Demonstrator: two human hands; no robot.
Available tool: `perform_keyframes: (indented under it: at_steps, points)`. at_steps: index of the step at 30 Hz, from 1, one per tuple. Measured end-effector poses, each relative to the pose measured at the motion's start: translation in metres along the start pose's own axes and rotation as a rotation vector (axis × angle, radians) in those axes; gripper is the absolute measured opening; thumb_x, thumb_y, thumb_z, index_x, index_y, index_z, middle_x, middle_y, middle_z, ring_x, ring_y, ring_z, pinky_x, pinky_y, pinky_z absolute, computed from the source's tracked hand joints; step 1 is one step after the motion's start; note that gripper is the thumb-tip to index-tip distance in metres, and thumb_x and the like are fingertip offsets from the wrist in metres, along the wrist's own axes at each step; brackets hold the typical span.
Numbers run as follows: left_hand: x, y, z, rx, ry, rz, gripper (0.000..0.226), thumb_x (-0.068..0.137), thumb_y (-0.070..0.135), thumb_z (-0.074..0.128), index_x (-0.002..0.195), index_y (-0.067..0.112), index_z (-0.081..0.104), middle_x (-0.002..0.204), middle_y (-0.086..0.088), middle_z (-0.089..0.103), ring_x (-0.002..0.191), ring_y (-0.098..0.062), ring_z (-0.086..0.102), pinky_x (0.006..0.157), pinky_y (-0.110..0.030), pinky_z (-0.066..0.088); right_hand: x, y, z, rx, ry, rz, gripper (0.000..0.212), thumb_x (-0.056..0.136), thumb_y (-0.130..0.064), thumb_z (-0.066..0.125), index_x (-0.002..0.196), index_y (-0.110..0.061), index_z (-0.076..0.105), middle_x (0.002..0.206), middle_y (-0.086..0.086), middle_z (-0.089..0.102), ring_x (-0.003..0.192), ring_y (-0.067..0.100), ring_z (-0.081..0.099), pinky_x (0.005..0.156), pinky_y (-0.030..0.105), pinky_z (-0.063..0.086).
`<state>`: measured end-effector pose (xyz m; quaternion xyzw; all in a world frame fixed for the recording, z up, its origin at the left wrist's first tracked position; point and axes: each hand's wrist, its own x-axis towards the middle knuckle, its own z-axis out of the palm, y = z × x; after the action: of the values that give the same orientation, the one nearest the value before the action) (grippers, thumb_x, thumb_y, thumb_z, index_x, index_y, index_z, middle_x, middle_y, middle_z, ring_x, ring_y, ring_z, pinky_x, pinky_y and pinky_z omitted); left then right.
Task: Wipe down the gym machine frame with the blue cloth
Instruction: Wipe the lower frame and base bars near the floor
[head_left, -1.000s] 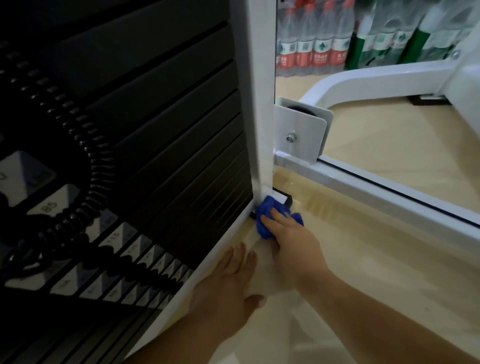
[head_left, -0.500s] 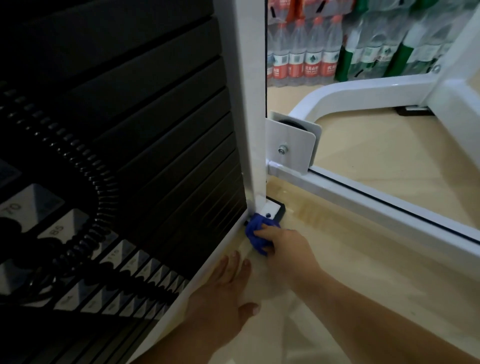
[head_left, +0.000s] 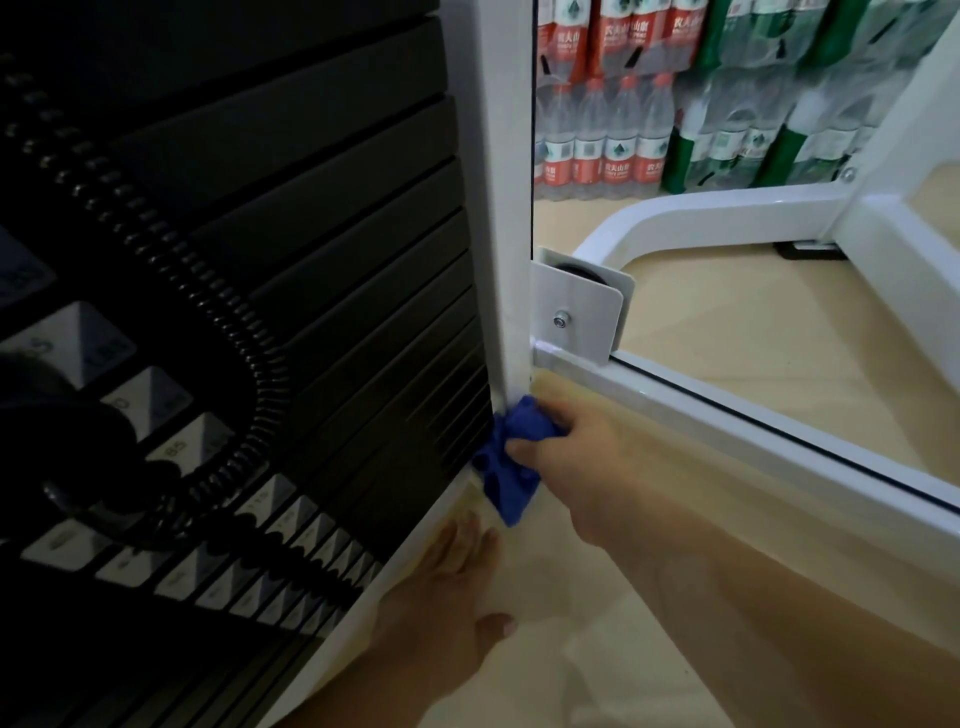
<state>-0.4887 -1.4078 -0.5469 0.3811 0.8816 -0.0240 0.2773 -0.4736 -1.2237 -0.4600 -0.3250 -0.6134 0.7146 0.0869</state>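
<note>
My right hand (head_left: 566, 452) grips the blue cloth (head_left: 511, 462) and holds it against the foot of the white upright post (head_left: 506, 208) of the gym machine frame. The cloth hangs down past the post's bottom corner. My left hand (head_left: 447, 597) lies flat on the floor with straight fingers, beside the frame's white lower edge (head_left: 363, 613). A white base rail (head_left: 753, 441) runs right from the post, under a white pulley bracket (head_left: 582, 312).
The black weight stack (head_left: 311, 260) with numbered labels and a black coiled cable (head_left: 234, 338) fills the left. A curved white frame tube (head_left: 701, 218) crosses the beige floor behind. Packs of water bottles (head_left: 623, 130) stand at the back.
My right hand has lifted the cloth from the post's black foot up onto the bottom of the post. The view has shifted slightly; my left hand stays on the floor.
</note>
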Motion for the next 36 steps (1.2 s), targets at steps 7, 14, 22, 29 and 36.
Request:
perform_keyframes:
  at_steps: [7, 14, 22, 29, 36]
  points:
    - [-0.003, -0.002, 0.004, -0.038, 0.039, 0.007, 0.086, 0.097, 0.068, 0.04, 0.158, 0.041, -0.014, 0.163, 0.018, -0.029, 0.151, -0.006, -0.024, 0.125, -0.036, 0.016, 0.004, -0.109, -0.002, 0.222, 0.281, -0.411, 0.021, 0.086, -0.01, 0.076, 0.083, -0.031, 0.072, 0.074, -0.013, 0.073, 0.071, 0.008, 0.071, 0.06, 0.022, 0.057]
    - [0.001, -0.004, 0.005, -0.017, 0.026, 0.014, 0.088, 0.096, 0.069, 0.04, 0.158, 0.039, -0.014, 0.165, 0.015, -0.026, 0.152, -0.007, -0.023, 0.125, -0.033, 0.01, 0.005, -0.053, -0.002, 0.05, 0.147, -0.274, 0.027, 0.09, -0.007, 0.07, 0.106, -0.029, 0.07, 0.096, -0.007, 0.07, 0.086, 0.012, 0.069, 0.066, 0.019, 0.056]
    - [0.005, -0.005, 0.004, 0.002, -0.018, 0.004, 0.088, 0.095, 0.071, 0.038, 0.157, 0.04, -0.017, 0.163, 0.015, -0.03, 0.151, -0.008, -0.024, 0.126, -0.036, 0.009, 0.002, -0.07, -0.004, -0.059, 0.176, -0.502, 0.034, 0.093, -0.015, 0.07, 0.108, -0.045, 0.063, 0.108, -0.021, 0.064, 0.101, -0.001, 0.062, 0.091, 0.017, 0.051]
    - [0.001, -0.001, -0.003, -0.002, -0.024, 0.007, 0.086, 0.097, 0.068, 0.039, 0.158, 0.038, -0.014, 0.164, 0.015, -0.028, 0.152, -0.009, -0.023, 0.124, -0.037, 0.013, 0.011, -0.036, -0.013, -0.264, -0.013, -0.198, 0.032, 0.091, -0.011, 0.071, 0.115, -0.03, 0.065, 0.11, 0.003, 0.072, 0.106, 0.02, 0.067, 0.097, 0.042, 0.057]
    - [-0.001, 0.003, -0.007, 0.002, -0.02, -0.003, 0.086, 0.099, 0.065, 0.04, 0.16, 0.036, -0.013, 0.164, 0.014, -0.027, 0.152, -0.009, -0.023, 0.124, -0.037, 0.011, -0.042, 0.018, -0.016, -0.085, 0.085, -0.166, 0.023, 0.09, -0.004, 0.065, 0.091, -0.025, 0.075, 0.088, 0.006, 0.073, 0.09, 0.023, 0.07, 0.078, 0.041, 0.056]
